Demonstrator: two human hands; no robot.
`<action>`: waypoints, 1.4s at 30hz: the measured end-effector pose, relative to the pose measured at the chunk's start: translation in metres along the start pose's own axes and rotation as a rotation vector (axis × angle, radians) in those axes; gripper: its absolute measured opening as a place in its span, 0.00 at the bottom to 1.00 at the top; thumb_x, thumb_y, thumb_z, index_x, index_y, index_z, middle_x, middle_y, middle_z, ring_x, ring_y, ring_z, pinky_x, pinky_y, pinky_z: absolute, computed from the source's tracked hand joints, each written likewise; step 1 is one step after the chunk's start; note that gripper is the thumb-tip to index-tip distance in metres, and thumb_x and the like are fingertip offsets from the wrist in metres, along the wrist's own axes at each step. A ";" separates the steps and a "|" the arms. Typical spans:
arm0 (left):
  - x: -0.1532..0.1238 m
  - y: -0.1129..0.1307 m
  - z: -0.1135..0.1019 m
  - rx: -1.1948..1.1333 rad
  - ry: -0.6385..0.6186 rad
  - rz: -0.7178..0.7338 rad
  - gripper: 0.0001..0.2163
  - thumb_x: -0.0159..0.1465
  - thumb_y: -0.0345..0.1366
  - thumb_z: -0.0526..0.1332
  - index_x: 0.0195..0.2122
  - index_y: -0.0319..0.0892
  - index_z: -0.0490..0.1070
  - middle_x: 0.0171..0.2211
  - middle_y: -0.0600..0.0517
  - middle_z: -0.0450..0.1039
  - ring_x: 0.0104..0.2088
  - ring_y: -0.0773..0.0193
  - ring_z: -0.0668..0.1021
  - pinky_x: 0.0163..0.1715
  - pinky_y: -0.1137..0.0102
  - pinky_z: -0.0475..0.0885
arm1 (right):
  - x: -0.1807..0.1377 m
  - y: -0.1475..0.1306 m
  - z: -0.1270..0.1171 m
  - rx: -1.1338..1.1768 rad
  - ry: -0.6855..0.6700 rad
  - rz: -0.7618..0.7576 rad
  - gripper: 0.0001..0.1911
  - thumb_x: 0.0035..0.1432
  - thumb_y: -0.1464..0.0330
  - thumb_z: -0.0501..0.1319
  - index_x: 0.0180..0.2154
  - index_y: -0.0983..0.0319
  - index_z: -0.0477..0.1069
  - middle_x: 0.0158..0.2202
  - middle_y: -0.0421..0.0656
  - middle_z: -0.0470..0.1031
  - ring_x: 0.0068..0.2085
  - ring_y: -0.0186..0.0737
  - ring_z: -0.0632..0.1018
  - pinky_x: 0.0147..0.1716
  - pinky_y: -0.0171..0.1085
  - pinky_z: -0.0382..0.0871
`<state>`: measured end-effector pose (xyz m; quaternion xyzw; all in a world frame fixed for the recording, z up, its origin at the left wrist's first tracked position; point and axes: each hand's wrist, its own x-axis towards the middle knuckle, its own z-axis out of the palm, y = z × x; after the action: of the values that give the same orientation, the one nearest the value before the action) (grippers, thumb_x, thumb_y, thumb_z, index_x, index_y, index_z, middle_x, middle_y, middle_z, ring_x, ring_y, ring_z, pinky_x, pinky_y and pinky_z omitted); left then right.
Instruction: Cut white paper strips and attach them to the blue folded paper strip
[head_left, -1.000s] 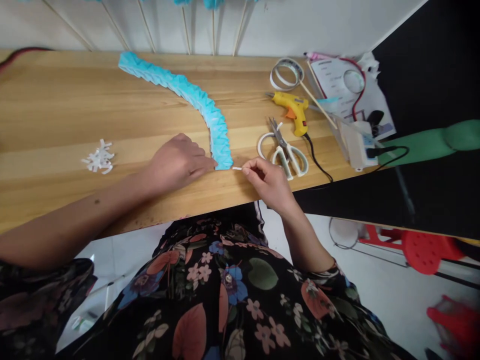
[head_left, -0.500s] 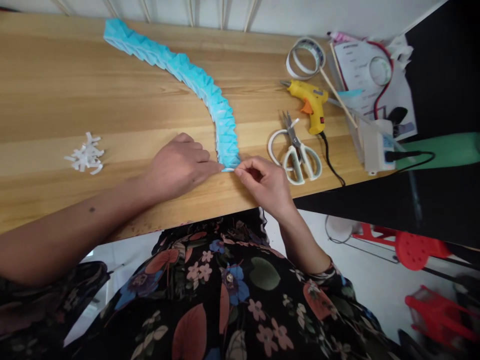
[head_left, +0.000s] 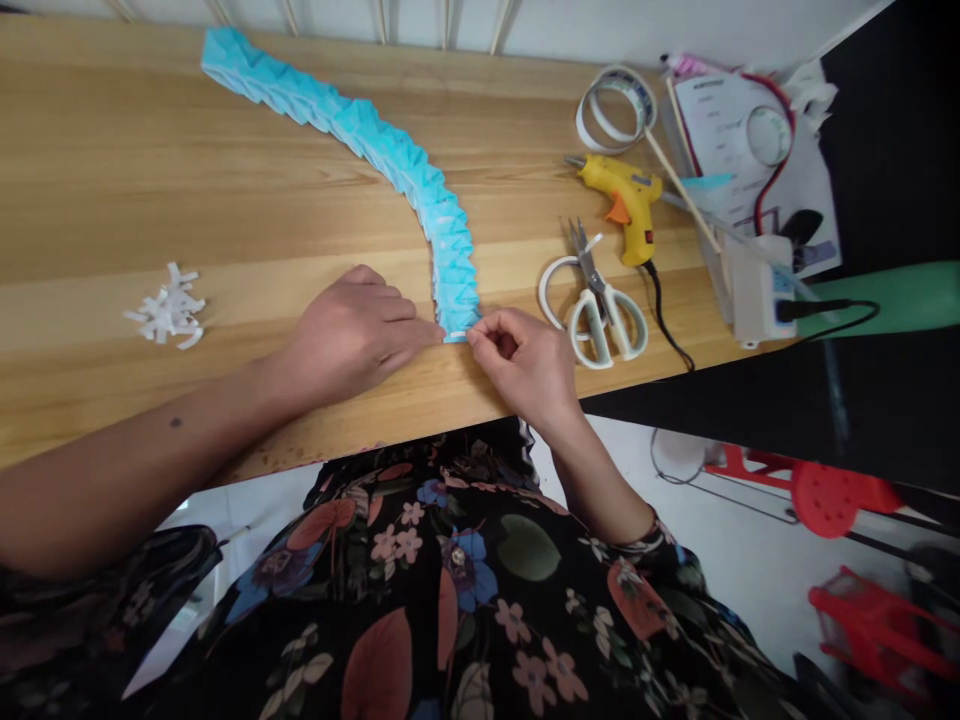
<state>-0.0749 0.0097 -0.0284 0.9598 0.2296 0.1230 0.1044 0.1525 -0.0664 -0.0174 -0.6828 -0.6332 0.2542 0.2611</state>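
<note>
A long blue folded-paper garland (head_left: 409,165) curves over the wooden table, its near end between my hands. My left hand (head_left: 356,330) rests on the wood with fingers curled, its thumb and fingertip pressed at the left corner of that end. At the right corner my right hand (head_left: 525,360) pinches the edge between thumb and forefinger. A narrow white strip (head_left: 455,336) shows along the end, between the fingertips. Open scissors (head_left: 596,300) with white handles lie just right of my right hand, overlapping a white ring (head_left: 550,290).
White paper scraps (head_left: 169,308) form a small pile at left. A yellow glue gun (head_left: 630,205), a tape roll (head_left: 616,108) and a white power strip (head_left: 761,290) with a black cord lie on the right. The table edge (head_left: 405,435) runs close below my hands.
The view has shifted slightly. Both hands stay at the garland's near end, and the white strip there shows a little more plainly between the fingertips.
</note>
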 end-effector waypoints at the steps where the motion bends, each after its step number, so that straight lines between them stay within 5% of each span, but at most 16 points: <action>1: 0.000 0.001 0.000 -0.007 -0.004 -0.003 0.23 0.80 0.41 0.44 0.51 0.51 0.81 0.35 0.53 0.81 0.37 0.61 0.77 0.45 0.64 0.61 | 0.000 0.000 0.001 -0.006 0.003 -0.004 0.07 0.62 0.68 0.64 0.30 0.59 0.76 0.28 0.38 0.77 0.29 0.34 0.71 0.32 0.37 0.60; 14: 0.010 0.019 -0.001 0.078 -0.096 -0.077 0.25 0.80 0.42 0.44 0.49 0.47 0.83 0.30 0.49 0.76 0.34 0.58 0.72 0.39 0.61 0.54 | -0.010 0.012 -0.010 0.012 0.119 -0.101 0.12 0.69 0.66 0.60 0.35 0.58 0.82 0.31 0.41 0.80 0.32 0.39 0.76 0.35 0.41 0.68; 17: 0.010 0.018 -0.001 0.060 -0.077 -0.070 0.23 0.80 0.41 0.44 0.50 0.47 0.82 0.29 0.49 0.75 0.34 0.58 0.72 0.40 0.61 0.56 | -0.019 0.017 -0.012 -0.016 0.162 -0.214 0.14 0.71 0.67 0.57 0.45 0.56 0.84 0.36 0.44 0.82 0.36 0.42 0.79 0.39 0.43 0.72; 21: 0.009 0.016 -0.002 0.063 -0.076 -0.054 0.24 0.80 0.40 0.42 0.52 0.46 0.81 0.28 0.48 0.74 0.34 0.57 0.73 0.40 0.60 0.56 | -0.024 0.019 -0.003 -0.167 0.060 -0.371 0.19 0.71 0.72 0.55 0.51 0.53 0.83 0.47 0.45 0.83 0.45 0.45 0.79 0.44 0.45 0.73; 27: 0.008 0.015 -0.002 0.055 -0.084 -0.049 0.27 0.80 0.42 0.41 0.49 0.46 0.82 0.27 0.49 0.71 0.33 0.58 0.72 0.40 0.61 0.55 | -0.021 0.017 0.002 -0.303 0.012 -0.308 0.18 0.75 0.68 0.54 0.51 0.53 0.83 0.48 0.48 0.83 0.45 0.48 0.77 0.41 0.45 0.69; 42: 0.006 0.011 -0.001 0.090 -0.096 -0.031 0.26 0.80 0.43 0.42 0.49 0.48 0.83 0.28 0.49 0.70 0.35 0.58 0.70 0.41 0.62 0.57 | -0.019 0.022 -0.020 -0.254 0.012 -0.361 0.21 0.67 0.77 0.53 0.51 0.58 0.82 0.48 0.49 0.82 0.48 0.47 0.81 0.44 0.44 0.75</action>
<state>-0.0658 0.0031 -0.0234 0.9647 0.2446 0.0645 0.0738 0.1807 -0.0878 -0.0171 -0.5872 -0.7707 0.1172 0.2179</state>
